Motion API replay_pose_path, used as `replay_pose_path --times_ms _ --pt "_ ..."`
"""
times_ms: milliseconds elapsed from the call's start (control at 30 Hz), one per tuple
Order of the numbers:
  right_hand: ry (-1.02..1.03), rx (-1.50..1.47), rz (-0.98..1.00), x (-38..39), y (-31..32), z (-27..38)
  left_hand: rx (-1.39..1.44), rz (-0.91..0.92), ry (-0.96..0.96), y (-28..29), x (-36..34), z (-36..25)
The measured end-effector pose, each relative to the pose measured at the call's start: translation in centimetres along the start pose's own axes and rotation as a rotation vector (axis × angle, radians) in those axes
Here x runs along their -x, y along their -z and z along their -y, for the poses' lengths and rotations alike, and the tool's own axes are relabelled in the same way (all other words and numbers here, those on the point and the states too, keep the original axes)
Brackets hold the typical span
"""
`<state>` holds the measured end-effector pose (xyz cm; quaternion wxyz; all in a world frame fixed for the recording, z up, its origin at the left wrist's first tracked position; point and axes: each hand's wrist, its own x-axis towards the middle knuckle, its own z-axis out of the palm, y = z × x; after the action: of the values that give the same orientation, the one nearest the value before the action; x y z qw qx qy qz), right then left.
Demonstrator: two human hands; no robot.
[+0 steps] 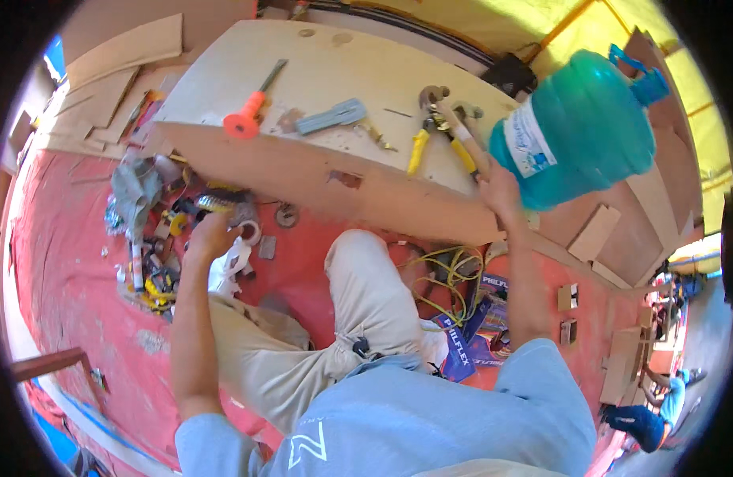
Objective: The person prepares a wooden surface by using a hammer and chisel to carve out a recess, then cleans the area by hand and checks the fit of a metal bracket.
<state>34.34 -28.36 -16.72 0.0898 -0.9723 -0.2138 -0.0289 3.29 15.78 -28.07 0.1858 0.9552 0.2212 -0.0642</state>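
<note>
I sit on a red floor (64, 278) in front of a low wooden board (303, 171). My left hand (209, 236) reaches down into a heap of small tools (155, 262) on the floor, beside a white roll (251, 230); its fingers are hidden from me. My right hand (499, 189) lies at the board's right end, closed around a pale-handled tool (460, 133) whose metal head (431, 97) points away from me. Yellow-handled pliers (418, 149) lie crossed under it. A big teal water jug (581, 131) stands just right of that hand.
On the board lie an orange-handled tool (247, 119), a grey-blue tool (332, 117) and a small brass piece (380, 137). Yellow wire (450, 266) and blue packets (466, 338) sit by my right knee. Wooden offcuts (593, 232) and another person (645, 417) are at the right.
</note>
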Motion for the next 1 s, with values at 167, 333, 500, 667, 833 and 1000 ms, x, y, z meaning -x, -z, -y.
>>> replay_pose_path --times_ms 167,333,500,667,833,1000 --pt "0.087 0.078 -0.027 0.2 -2.6 -4.3 -0.025 -0.006 0.108 1.2 0.1 -1.3" --pt "0.044 0.036 0.051 2.0 -3.5 -4.9 0.023 -0.224 0.121 1.6 -0.1 -1.9" --pt "0.159 -0.137 -0.097 -0.3 -5.7 -9.4 0.115 -0.27 -0.008 1.0 -1.4 -2.3" --pt "-0.113 -0.673 0.332 -0.6 -1.0 -5.0 0.108 0.087 -0.139 0.0 0.9 -0.4" --pt "-0.185 -0.822 0.319 0.8 0.0 -4.1 -0.366 0.285 0.172 -1.3 3.2 1.3" --pt "-0.083 -0.844 0.156 2.8 0.7 -3.3 -0.108 -0.293 0.538 2.7 6.1 7.6"
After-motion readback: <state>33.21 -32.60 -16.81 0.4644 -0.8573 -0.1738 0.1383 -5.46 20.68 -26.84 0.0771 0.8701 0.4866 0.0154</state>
